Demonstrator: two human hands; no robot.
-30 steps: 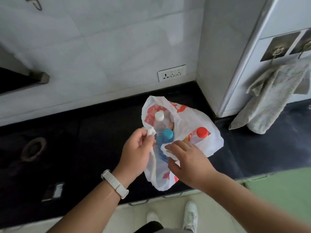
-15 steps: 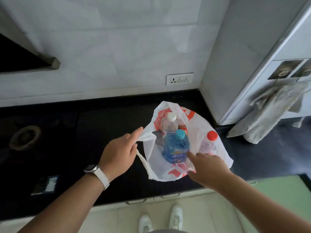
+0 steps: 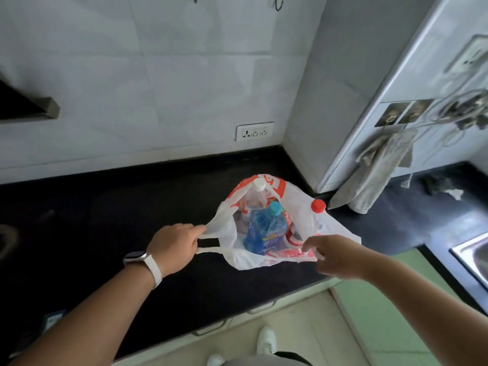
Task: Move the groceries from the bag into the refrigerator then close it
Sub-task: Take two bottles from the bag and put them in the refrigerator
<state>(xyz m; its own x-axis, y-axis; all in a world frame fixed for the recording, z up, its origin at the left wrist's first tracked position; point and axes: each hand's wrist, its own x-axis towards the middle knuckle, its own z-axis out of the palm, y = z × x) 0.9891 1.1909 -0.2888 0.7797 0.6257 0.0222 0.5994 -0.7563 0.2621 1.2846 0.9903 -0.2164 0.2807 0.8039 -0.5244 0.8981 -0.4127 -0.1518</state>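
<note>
The white plastic bag [image 3: 301,207] is sitting on the black counter [image 3: 105,207] between both hands, the left hand [image 3: 173,245] gripping its stretched handle loop and the right hand [image 3: 335,256] pinching its near rim, a blue bottle [image 3: 265,229] standing inside.

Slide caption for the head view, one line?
Left hand and right hand hold a plastic bag open on the black counter, blue bottle and two others inside.
</note>
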